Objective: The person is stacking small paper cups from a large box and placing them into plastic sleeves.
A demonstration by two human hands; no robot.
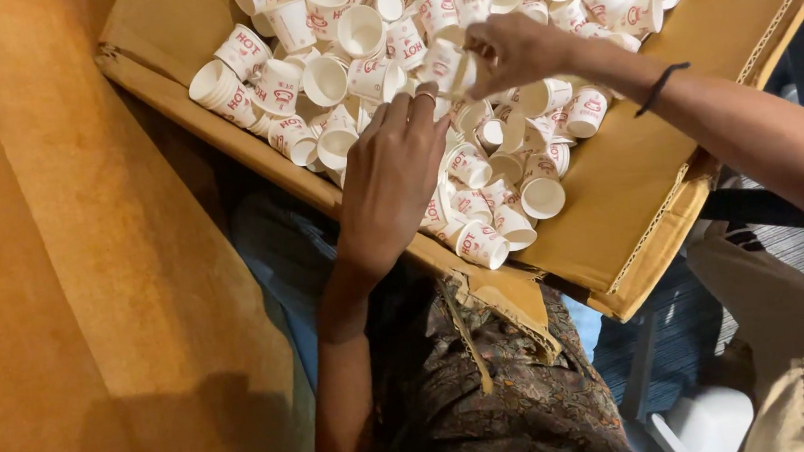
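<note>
The open cardboard box point(627, 170) on your lap holds a loose heap of small paper cups point(379, 56). Your left hand point(389, 184) rests fingers-down among them; whether it grips 1, you cannot tell. Your right hand point(512, 50) pinches 1 cup point(447, 65) above the heap. They look light and crushable: hold the rim gently.

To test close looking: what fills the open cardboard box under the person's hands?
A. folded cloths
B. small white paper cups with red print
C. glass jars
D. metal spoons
B: the cardboard box holds loose small white paper cups with red print.
</note>
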